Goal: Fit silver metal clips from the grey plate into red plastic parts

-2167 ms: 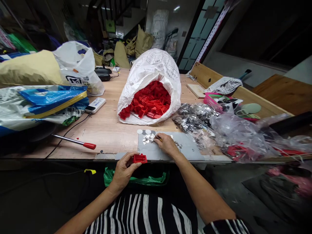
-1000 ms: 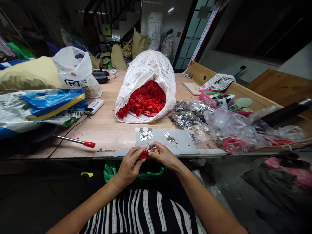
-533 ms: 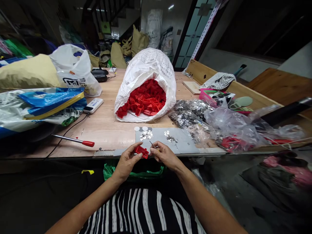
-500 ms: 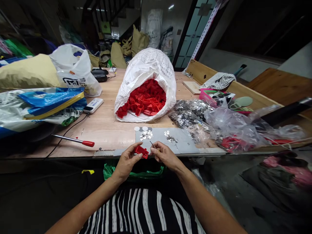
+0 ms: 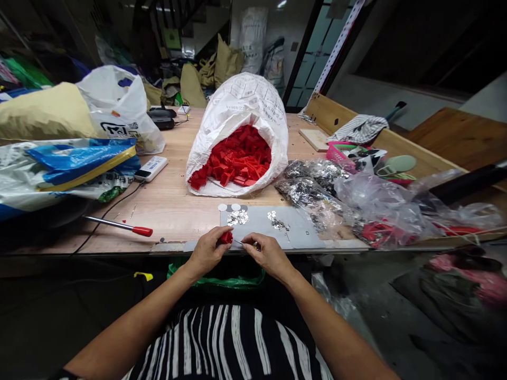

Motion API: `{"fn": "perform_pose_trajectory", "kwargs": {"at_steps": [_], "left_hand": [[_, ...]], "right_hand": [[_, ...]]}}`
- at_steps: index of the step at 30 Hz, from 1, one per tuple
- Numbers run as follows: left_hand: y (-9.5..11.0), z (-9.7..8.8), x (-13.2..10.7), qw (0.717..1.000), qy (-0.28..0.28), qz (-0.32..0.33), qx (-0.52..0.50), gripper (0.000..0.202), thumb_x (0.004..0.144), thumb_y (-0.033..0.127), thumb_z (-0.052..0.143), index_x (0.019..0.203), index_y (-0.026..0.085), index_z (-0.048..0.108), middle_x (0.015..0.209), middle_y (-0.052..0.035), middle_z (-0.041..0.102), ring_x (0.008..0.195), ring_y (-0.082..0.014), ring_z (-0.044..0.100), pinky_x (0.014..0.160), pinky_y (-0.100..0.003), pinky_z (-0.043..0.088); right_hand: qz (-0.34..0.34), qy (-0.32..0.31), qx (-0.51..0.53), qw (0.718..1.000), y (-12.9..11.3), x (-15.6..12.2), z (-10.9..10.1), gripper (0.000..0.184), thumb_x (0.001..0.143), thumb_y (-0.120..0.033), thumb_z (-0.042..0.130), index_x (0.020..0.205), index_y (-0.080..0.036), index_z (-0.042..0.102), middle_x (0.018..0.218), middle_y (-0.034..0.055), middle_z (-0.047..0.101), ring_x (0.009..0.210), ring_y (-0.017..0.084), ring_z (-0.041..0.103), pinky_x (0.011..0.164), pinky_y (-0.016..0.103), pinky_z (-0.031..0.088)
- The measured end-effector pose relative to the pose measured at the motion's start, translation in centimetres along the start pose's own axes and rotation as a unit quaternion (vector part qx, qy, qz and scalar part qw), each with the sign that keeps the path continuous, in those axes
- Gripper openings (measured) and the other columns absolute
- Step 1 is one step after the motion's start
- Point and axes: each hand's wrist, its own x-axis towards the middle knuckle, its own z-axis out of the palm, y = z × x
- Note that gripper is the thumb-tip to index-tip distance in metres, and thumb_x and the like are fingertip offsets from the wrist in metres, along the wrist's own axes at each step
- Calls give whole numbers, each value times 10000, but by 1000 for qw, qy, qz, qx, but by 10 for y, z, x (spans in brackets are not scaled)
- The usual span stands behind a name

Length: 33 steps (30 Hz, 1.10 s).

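My left hand [image 5: 209, 248] is closed round a small red plastic part [image 5: 226, 238], most of it covered by the fingers. Facing it, my right hand [image 5: 268, 252] pinches a thin metal tool [image 5: 238, 242], whose tip points left at the red part. I cannot tell whether tip and part touch. Just beyond the hands, a grey board [image 5: 257, 232] lies along the table edge. On it are a heap of small shiny metal pieces [image 5: 237, 217] and a second heap of small metal parts [image 5: 278, 221] further right.
A white sack [image 5: 247, 97] full of red plastic parts [image 5: 240, 158] lies open behind the board. Plastic bags of metal pieces [image 5: 307, 195] are at the right. A red-tipped lever [image 5: 141, 231] sticks out at the left. A green bag [image 5: 222, 279] hangs below the edge.
The red part has been turned and now sits deeper in my left hand's fingers. My right hand has tilted the tool from steep to nearly level. The view has shifted slightly.
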Motion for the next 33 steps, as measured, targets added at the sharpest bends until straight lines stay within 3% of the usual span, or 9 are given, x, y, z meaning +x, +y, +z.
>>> {"fn": "perform_pose_trajectory", "kwargs": {"at_steps": [11, 17, 24, 33], "left_hand": [[-9, -1, 6, 999, -32, 15, 4, 444, 767, 146, 636, 1194, 257, 583, 1040, -51, 667, 972, -204, 609, 881, -370, 470], [-6, 0, 7, 997, -11, -21, -68, 418, 717, 157, 673, 1116, 281, 646, 975, -38, 684, 934, -219, 609, 873, -364, 447], [-8, 5, 5, 1000, 10, -3, -28, 364, 743, 137, 639, 1086, 259, 645, 1016, -48, 682, 936, -211, 612, 854, -347, 458], [2, -5, -3, 996, 24, -23, -78, 294, 726, 154, 672, 1010, 230, 654, 966, -40, 673, 899, -186, 606, 845, -322, 448]], "right_hand": [[-28, 3, -87, 996, 2, 6, 11, 118, 842, -166, 564, 895, -216, 658, 871, 26, 650, 792, 151, 604, 728, 261, 448], [-31, 6, -116, 993, -3, 2, 17, 126, 870, -167, 524, 902, -218, 635, 913, 44, 642, 848, 172, 610, 760, 277, 453], [-5, 31, -195, 980, -15, -1, 32, 148, 896, -165, 470, 914, -213, 608, 909, 59, 626, 802, 184, 601, 668, 272, 430], [-30, 40, -61, 997, -9, -8, 14, 199, 926, -228, 419, 1069, -232, 558, 1018, 51, 593, 892, 167, 574, 791, 289, 434]]}}
